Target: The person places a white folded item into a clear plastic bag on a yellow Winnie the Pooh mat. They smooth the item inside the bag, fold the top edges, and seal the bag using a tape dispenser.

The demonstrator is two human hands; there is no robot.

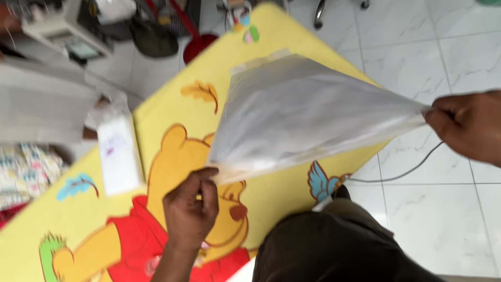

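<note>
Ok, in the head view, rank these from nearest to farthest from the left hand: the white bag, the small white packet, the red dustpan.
1. White bag: pinched at its corner by the left hand, stretched to the right.
2. Small white packet: on the yellow mat, up and left of the hand.
3. Red dustpan: on the floor beyond the mat's far edge.

White plastic bag (308,112), stretched taut above mat.

Two hands (190,209) — one plastic bag (308,109) — one yellow mat (167,125).

White marble-tiled floor (449,57) under a yellow cartoon mat (172,109).
</note>
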